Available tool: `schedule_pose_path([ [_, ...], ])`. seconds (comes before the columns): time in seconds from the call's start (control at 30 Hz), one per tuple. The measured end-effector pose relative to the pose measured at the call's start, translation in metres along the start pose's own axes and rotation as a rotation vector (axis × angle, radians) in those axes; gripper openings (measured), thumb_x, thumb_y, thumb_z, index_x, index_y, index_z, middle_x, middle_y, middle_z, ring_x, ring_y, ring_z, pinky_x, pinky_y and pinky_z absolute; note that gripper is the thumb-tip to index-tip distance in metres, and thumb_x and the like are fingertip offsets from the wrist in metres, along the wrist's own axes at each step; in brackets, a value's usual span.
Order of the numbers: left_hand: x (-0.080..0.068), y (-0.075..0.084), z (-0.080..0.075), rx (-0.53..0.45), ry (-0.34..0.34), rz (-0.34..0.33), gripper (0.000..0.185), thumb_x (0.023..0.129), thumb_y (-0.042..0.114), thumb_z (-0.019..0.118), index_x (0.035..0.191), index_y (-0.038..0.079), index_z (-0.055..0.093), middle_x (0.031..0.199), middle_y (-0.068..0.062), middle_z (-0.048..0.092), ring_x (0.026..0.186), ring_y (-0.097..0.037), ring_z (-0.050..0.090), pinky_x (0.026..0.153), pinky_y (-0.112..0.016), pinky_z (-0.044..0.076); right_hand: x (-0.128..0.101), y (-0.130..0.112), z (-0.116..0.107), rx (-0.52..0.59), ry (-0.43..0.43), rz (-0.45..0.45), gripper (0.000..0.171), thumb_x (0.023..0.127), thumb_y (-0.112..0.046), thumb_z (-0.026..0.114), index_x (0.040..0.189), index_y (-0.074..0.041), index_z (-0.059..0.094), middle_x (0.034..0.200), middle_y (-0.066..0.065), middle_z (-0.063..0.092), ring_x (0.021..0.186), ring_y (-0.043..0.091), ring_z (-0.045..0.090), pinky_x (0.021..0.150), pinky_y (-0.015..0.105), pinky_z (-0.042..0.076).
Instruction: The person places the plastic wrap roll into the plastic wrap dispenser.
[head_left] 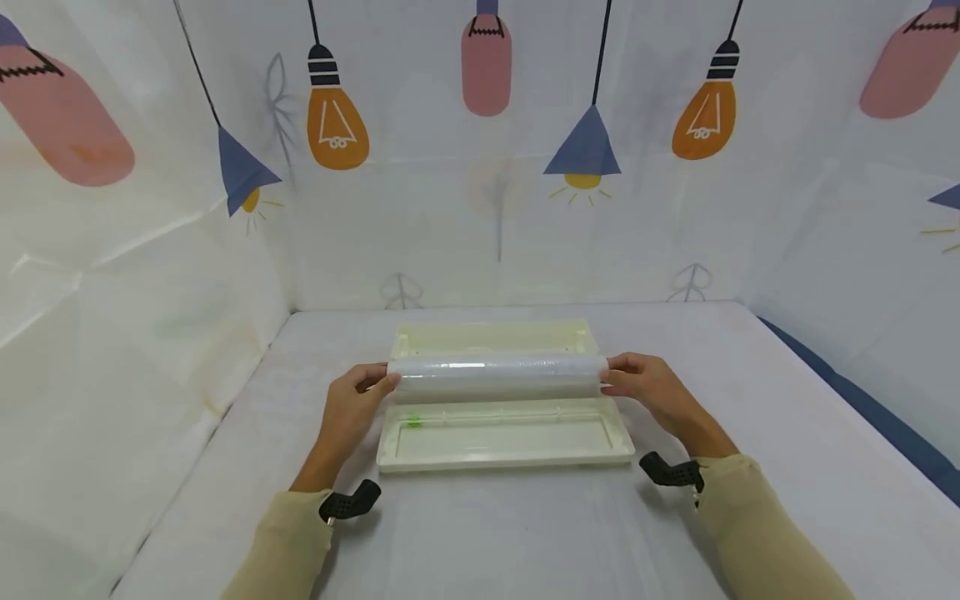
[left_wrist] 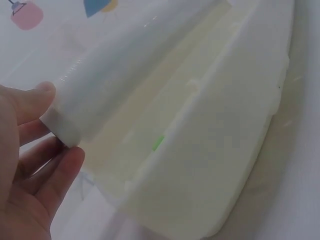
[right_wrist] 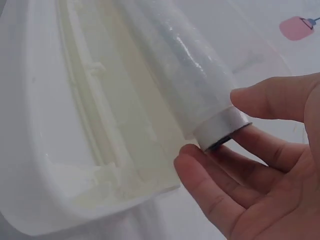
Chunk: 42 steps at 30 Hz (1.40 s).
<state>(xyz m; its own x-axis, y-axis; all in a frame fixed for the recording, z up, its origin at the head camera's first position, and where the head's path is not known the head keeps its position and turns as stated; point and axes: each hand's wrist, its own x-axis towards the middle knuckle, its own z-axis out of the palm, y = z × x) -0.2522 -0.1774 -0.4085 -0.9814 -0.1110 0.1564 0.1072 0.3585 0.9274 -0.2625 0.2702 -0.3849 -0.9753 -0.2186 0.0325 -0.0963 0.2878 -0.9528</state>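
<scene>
A roll of clear cling film on a white core is held level between both hands, just above an open cream dispenser box. My left hand pinches the roll's left end with thumb and fingers. My right hand pinches the right end the same way. In the left wrist view, the left hand has its thumb above and fingers below the roll, with the box beneath. The right wrist view shows the right hand cupping the end of the roll over the box.
The box lies open on a white-covered table, its far tray behind the roll. A small green tab sits on the inner rail. A cloth backdrop printed with lamps walls three sides. Black camera mounts sit on both wrists.
</scene>
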Motion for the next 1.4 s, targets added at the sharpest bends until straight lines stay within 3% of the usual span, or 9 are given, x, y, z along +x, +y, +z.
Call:
schedule_pose_path([
  [0.17,0.001,0.004,-0.002,0.011,0.023,0.048,0.045,0.093,0.041,0.073,0.116,0.003,0.07,0.13,-0.009,0.064,0.117,-0.024,0.062,0.097,-0.037,0.051,0.0,-0.002,0.002,0.048,0.02,-0.019,0.037,0.097,-0.018,0.068,0.114,0.013,0.058,0.109,0.015,0.064,0.101,0.028,0.068,0.09,0.03,0.055],
  [0.53,-0.003,0.005,-0.005,-0.024,0.018,0.046,0.042,0.094,0.036,0.073,0.117,0.001,0.068,0.131,-0.008,0.063,0.115,-0.023,0.063,0.093,-0.03,0.053,0.004,0.001,0.007,0.087,0.036,-0.038,0.034,0.096,-0.013,0.069,0.11,0.015,0.057,0.105,0.016,0.064,0.098,0.029,0.069,0.089,0.034,0.056],
  [0.83,-0.005,0.009,0.0,-0.009,0.068,0.073,0.034,0.095,0.029,0.073,0.114,0.001,0.07,0.131,-0.007,0.064,0.119,-0.023,0.061,0.094,-0.031,0.053,0.003,-0.004,0.005,0.117,0.056,-0.039,0.031,0.095,-0.012,0.071,0.108,0.014,0.06,0.101,0.011,0.066,0.095,0.026,0.07,0.088,0.029,0.056],
  [1.07,-0.007,0.014,0.01,0.009,0.099,0.104,0.036,0.094,0.03,0.073,0.118,0.002,0.071,0.128,-0.008,0.066,0.11,-0.024,0.067,0.092,-0.034,0.055,-0.004,-0.006,0.002,0.142,0.09,-0.016,0.028,0.095,-0.01,0.07,0.106,0.013,0.059,0.102,0.015,0.065,0.092,0.023,0.071,0.086,0.028,0.056],
  [1.23,-0.006,0.016,0.009,0.019,0.116,0.088,0.037,0.094,0.031,0.073,0.12,0.003,0.071,0.125,-0.008,0.068,0.106,-0.022,0.068,0.092,-0.036,0.054,-0.004,-0.011,0.001,0.168,0.085,-0.036,0.028,0.094,-0.009,0.071,0.106,0.014,0.06,0.1,0.01,0.066,0.09,0.019,0.07,0.086,0.029,0.057],
  [1.4,-0.005,0.017,0.006,0.027,0.115,0.118,0.04,0.093,0.035,0.074,0.117,0.002,0.072,0.126,-0.008,0.068,0.109,-0.022,0.067,0.091,-0.032,0.054,-0.002,-0.016,0.001,0.161,0.093,-0.045,0.028,0.095,-0.009,0.07,0.107,0.014,0.059,0.1,0.008,0.066,0.09,0.018,0.07,0.086,0.029,0.057],
])
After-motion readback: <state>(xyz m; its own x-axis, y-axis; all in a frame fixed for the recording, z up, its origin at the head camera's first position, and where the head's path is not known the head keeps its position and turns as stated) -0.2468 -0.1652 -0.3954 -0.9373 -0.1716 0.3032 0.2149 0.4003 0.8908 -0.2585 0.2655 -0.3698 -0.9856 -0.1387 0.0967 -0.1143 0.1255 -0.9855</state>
